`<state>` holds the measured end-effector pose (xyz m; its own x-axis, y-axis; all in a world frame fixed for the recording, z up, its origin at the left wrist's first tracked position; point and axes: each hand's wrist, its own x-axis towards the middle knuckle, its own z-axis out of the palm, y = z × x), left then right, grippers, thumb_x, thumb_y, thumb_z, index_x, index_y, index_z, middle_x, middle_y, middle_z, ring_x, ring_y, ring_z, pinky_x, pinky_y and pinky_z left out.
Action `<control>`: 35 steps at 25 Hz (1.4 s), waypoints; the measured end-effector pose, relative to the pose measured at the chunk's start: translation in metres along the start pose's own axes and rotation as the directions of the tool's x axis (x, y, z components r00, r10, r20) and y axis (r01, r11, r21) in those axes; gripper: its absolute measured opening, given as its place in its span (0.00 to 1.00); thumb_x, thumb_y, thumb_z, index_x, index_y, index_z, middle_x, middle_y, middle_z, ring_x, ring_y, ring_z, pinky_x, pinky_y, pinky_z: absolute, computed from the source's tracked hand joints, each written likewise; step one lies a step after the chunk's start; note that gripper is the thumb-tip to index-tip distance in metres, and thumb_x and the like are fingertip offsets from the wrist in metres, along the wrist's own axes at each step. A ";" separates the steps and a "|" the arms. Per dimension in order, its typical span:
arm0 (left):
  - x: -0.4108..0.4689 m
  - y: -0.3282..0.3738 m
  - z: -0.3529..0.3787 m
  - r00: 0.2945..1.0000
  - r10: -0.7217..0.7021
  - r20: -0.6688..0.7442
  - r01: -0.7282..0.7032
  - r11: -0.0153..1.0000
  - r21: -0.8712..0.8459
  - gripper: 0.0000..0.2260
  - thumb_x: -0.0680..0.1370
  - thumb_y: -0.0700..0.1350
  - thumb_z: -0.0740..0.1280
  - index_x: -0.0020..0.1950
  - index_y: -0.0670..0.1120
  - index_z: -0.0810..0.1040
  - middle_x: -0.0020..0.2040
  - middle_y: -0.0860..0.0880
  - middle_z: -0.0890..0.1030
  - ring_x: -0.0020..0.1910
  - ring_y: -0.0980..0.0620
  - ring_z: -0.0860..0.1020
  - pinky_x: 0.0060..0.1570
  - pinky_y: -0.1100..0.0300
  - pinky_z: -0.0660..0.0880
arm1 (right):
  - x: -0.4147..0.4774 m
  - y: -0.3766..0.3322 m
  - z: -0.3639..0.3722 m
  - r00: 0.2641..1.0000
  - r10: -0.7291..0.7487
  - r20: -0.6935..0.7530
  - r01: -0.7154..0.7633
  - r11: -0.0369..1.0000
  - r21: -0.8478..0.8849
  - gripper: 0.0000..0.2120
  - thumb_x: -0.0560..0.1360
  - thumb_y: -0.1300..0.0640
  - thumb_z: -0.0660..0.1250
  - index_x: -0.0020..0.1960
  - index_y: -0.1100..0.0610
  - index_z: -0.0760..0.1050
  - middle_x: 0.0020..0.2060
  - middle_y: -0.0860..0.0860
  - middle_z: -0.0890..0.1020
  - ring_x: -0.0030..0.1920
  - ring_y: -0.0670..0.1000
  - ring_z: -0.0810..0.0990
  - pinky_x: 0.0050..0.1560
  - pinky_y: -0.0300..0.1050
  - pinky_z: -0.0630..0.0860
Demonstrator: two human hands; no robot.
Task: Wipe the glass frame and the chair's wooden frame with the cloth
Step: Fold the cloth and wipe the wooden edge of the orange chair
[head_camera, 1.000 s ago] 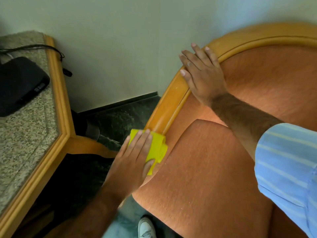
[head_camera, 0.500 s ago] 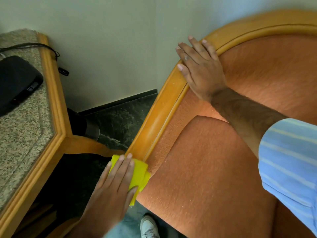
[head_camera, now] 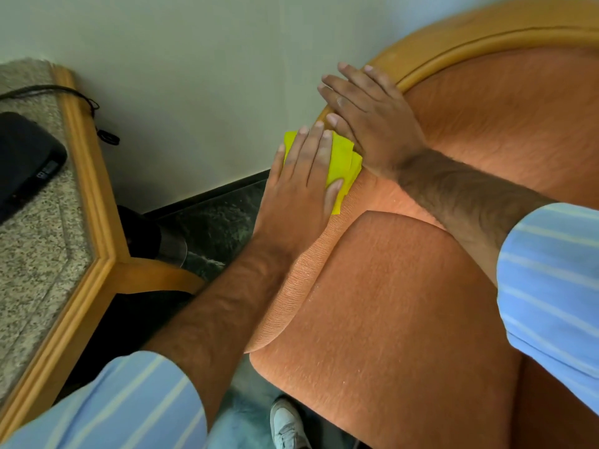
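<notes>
On chair's wooden frame (head_camera: 453,30): left hand (head_camera: 301,186) flat, pressing cloth (head_camera: 340,163); right hand (head_camera: 369,121) flat, fingers spread.

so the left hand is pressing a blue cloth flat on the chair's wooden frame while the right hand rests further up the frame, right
Not quite: the cloth is yellow, not blue, as the head view shows. The rest holds: the left hand presses it flat on the chair's wooden frame, and the right hand rests further up it.
</notes>
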<state>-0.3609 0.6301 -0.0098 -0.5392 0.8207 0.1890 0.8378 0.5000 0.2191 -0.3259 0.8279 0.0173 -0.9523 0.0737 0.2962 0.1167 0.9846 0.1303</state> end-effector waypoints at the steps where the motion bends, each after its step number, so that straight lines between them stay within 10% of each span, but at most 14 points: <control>1: -0.011 -0.004 -0.002 1.000 0.006 0.010 -0.006 1.000 -0.013 0.29 0.87 0.54 0.55 0.84 0.40 0.57 0.85 0.42 0.60 0.85 0.43 0.56 0.82 0.41 0.57 | 0.000 -0.001 0.000 1.000 -0.002 -0.006 0.002 1.000 0.003 0.26 0.89 0.47 0.44 0.81 0.57 0.64 0.81 0.52 0.69 0.84 0.55 0.61 0.84 0.57 0.56; 12: -0.292 -0.066 -0.035 0.947 0.024 0.320 -0.088 0.979 0.186 0.29 0.87 0.58 0.50 0.80 0.39 0.65 0.81 0.42 0.66 0.80 0.41 0.65 0.80 0.44 0.59 | -0.001 -0.008 0.012 0.989 0.033 -0.141 -0.029 0.999 0.029 0.25 0.89 0.48 0.44 0.79 0.57 0.68 0.78 0.52 0.74 0.81 0.55 0.67 0.82 0.57 0.60; 18: -0.193 -0.043 -0.014 0.968 -0.026 0.250 -0.002 0.994 0.111 0.29 0.86 0.53 0.54 0.81 0.35 0.62 0.83 0.37 0.62 0.83 0.38 0.61 0.77 0.37 0.67 | -0.002 -0.009 0.010 0.986 0.027 -0.166 -0.022 0.999 0.028 0.25 0.89 0.49 0.45 0.78 0.57 0.69 0.77 0.52 0.75 0.80 0.55 0.69 0.82 0.57 0.61; 29: -0.057 -0.020 -0.005 0.998 -0.031 0.048 0.042 0.971 -0.236 0.31 0.87 0.57 0.53 0.85 0.42 0.52 0.87 0.43 0.52 0.86 0.46 0.49 0.84 0.42 0.51 | -0.005 -0.021 -0.007 0.989 0.145 -0.009 -0.142 0.979 0.143 0.26 0.88 0.47 0.48 0.80 0.59 0.66 0.81 0.54 0.68 0.84 0.56 0.61 0.85 0.57 0.55; 31: -0.051 -0.032 -0.016 0.958 -0.287 0.005 0.254 0.839 -0.480 0.29 0.87 0.56 0.55 0.85 0.46 0.53 0.86 0.46 0.55 0.86 0.50 0.52 0.84 0.48 0.52 | -0.023 -0.049 -0.015 0.912 0.402 -0.077 -0.329 0.832 0.447 0.28 0.86 0.45 0.57 0.80 0.61 0.66 0.81 0.58 0.67 0.83 0.59 0.62 0.83 0.58 0.59; 35: -0.033 -0.054 -0.037 0.765 -0.500 0.405 0.626 0.430 -0.650 0.25 0.85 0.57 0.62 0.81 0.52 0.66 0.78 0.50 0.73 0.74 0.53 0.72 0.77 0.44 0.69 | -0.090 -0.148 -0.033 0.511 0.736 0.444 -0.606 -0.058 0.793 0.35 0.71 0.37 0.78 0.72 0.52 0.73 0.63 0.47 0.81 0.63 0.45 0.81 0.58 0.41 0.81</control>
<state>-0.3911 0.5661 0.0078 -0.7971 0.4899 -0.3530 -0.0324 0.5490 0.8352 -0.2485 0.6702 0.0029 -0.5260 0.8327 -0.1731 0.3466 0.0240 -0.9377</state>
